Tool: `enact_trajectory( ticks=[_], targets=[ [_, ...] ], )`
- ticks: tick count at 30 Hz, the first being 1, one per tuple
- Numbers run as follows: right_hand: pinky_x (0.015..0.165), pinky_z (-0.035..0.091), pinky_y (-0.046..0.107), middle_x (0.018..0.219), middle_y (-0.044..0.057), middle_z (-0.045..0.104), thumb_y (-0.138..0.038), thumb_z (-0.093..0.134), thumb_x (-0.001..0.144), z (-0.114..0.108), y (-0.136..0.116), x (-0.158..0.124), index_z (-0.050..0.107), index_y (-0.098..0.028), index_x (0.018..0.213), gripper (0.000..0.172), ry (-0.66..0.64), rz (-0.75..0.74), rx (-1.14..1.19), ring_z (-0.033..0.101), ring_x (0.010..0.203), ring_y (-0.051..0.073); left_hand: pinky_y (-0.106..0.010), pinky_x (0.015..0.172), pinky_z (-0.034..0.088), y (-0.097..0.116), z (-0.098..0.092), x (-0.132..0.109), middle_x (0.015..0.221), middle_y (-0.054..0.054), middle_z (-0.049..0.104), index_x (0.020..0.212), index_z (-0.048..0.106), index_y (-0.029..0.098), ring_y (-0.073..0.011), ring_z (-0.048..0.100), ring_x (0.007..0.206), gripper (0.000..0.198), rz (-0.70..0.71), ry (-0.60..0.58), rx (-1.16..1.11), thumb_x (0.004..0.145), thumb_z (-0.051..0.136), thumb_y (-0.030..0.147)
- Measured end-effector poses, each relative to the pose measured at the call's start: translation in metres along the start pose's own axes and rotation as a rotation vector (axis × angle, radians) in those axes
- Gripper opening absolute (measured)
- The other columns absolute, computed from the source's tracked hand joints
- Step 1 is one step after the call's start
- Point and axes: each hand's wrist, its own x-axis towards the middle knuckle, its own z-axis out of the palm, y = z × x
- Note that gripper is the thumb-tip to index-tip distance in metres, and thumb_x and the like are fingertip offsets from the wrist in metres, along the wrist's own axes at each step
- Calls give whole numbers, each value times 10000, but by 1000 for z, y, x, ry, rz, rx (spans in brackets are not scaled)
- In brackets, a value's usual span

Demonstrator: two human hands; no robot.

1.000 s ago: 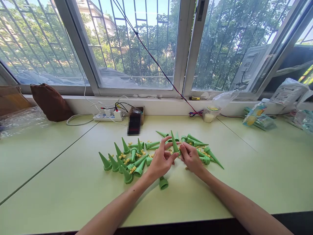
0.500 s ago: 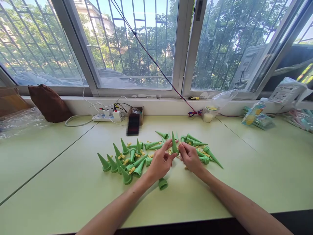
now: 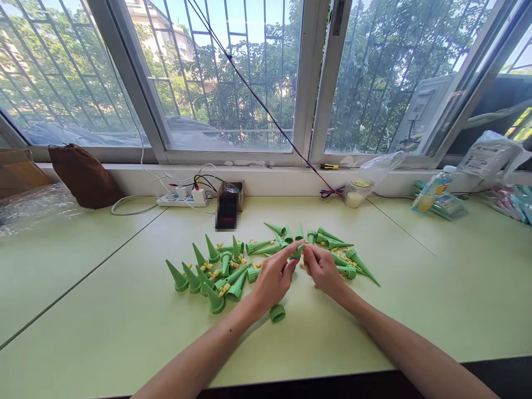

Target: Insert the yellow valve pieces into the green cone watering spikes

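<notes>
My left hand is closed on a green plastic plant-watering spike, which tilts toward my right hand. My right hand pinches beside it, and a bit of yellow shows at its fingertips, looking like a small valve mostly hidden by the fingers. Both hands are close together over the pile. Green spikes stand upright to the left, with others lying on their sides. Small yellow valves are scattered among them. Just below my left wrist lies a short green cap.
More spikes lie right of my hands on the pale green table. Along the back are a power strip, a small box, a bagged jar and a drink bottle. A brown bag sits back left.
The spike in my left hand has tipped from upright to slanting toward my right hand. My left fingers have closed further around it. My right hand has barely moved.
</notes>
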Motion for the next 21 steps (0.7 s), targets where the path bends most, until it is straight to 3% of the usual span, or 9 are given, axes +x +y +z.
enact_trajectory(
  ticks=[5,8,10,12,17,19,21],
  targets=[
    [447,304,251,503,-34,404,-535,371,975,0,-2,0,397,-211,614,486,-5,-1,4,354,449,103,-258,685,533,-1,0,-1,668,-10,652,1321,574,276,-133,593,589,404,29,12,18,932,475,242],
    [460,314,251,528,-32,415,-527,368,980,2,-2,0,411,-208,637,471,4,-8,7,364,468,106,-261,650,535,-1,2,-1,936,-65,713,1276,596,291,-113,574,559,370,35,33,29,930,473,238],
    [468,315,249,547,-35,410,-509,374,986,4,-2,-1,422,-207,662,446,11,-14,8,364,483,107,-264,626,531,0,4,0,1177,-102,664,1236,609,290,-92,551,536,338,28,60,22,930,470,248],
    [467,309,248,553,-41,393,-494,384,988,4,-3,-1,426,-209,678,423,23,-16,7,352,486,107,-263,610,522,1,5,1,1277,-118,608,1213,604,274,-78,533,525,314,2,106,2,923,485,269],
    [450,295,253,533,-47,384,-491,387,988,-1,-4,0,423,-216,682,413,113,1,15,342,456,107,-217,523,438,4,5,5,1021,-69,661,1135,554,210,-76,524,516,304,-136,234,-49,889,561,388],
    [451,295,255,536,-44,383,-497,386,986,-3,-3,1,421,-217,679,417,129,0,2,345,458,110,-203,478,385,4,4,6,847,-19,645,984,566,193,-69,484,474,276,-191,237,-110,894,542,454],
    [459,298,258,534,-42,389,-498,387,984,-3,-3,1,430,-216,679,418,115,-13,-33,350,465,114,-204,454,351,4,5,7,655,15,582,780,553,178,-72,444,441,368,-235,190,-160,916,479,512]
  ],
)
